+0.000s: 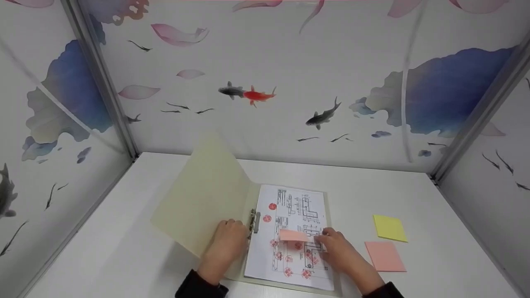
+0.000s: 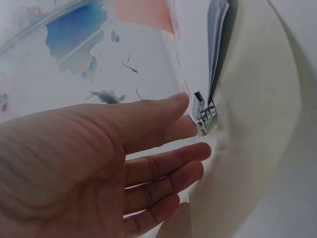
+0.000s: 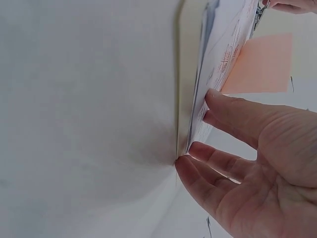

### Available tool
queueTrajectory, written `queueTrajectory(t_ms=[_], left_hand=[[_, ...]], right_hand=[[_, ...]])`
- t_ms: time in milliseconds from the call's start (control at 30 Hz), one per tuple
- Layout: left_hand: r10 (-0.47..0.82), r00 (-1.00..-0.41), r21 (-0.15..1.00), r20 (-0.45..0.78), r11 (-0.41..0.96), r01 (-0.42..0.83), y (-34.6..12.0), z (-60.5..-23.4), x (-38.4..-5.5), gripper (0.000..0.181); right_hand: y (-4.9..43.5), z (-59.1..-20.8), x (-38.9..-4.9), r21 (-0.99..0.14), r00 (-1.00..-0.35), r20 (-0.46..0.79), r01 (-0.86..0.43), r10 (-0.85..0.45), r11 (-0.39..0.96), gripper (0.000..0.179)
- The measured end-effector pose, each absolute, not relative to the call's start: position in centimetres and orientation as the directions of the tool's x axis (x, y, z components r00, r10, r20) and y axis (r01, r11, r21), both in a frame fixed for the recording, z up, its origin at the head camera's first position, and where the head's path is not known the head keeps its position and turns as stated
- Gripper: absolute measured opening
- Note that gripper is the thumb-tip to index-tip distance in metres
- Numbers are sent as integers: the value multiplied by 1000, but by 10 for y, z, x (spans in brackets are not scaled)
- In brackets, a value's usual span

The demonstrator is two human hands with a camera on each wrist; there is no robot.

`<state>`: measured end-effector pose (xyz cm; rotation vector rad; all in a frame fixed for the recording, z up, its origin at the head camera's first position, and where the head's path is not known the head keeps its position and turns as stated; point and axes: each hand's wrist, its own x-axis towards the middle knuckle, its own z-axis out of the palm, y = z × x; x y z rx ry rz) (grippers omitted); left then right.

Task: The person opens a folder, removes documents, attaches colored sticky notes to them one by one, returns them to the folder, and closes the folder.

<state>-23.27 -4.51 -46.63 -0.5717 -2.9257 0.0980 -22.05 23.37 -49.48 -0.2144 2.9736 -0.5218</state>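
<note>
A cream folder (image 1: 198, 194) lies open on the table, its cover raised at the left. Inside is a stack of white printed sheets (image 1: 265, 260) with drawings and red stamps, beside a metal clip (image 1: 255, 221) at the spine. My left hand (image 1: 230, 240) is at this clip; in the left wrist view its thumb and index fingertips are right by the metal clip (image 2: 204, 116), the other fingers loosely bent. My right hand (image 1: 339, 250) touches the right edge of the sheets and folder, thumb on the top sheet. A pink sticky note (image 1: 293, 236) stands up from the top sheet.
To the right of the folder lie a yellow sticky-note pad (image 1: 390, 228) and a pink sticky-note pad (image 1: 385, 256) on the white table (image 1: 447, 248). Printed panels (image 1: 269, 136) with fish and petals enclose the table at the back and both sides.
</note>
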Motion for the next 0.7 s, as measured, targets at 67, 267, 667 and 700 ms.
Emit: queueTrajectory(t_ms=[67, 267, 667, 700], left_hand=[[382, -912, -112, 150, 923, 368, -44, -466, -232, 17], [372, -923, -72, 97, 928, 366, -41, -466, -229, 22], [378, -917, -199, 125, 915, 350, -34, -479, -230, 24], [389, -912, -229, 134, 907, 353, -34, -480, -230, 24]], right_hand=[[234, -495, -220, -350, -984, -82, -121, -159, 929, 39], [238, -496, -217, -354, -982, -52, -151, -181, 923, 41], [239, -494, -217, -365, -981, -100, -120, -167, 923, 45], [239, -494, -217, -360, -981, -100, -120, -166, 925, 45]])
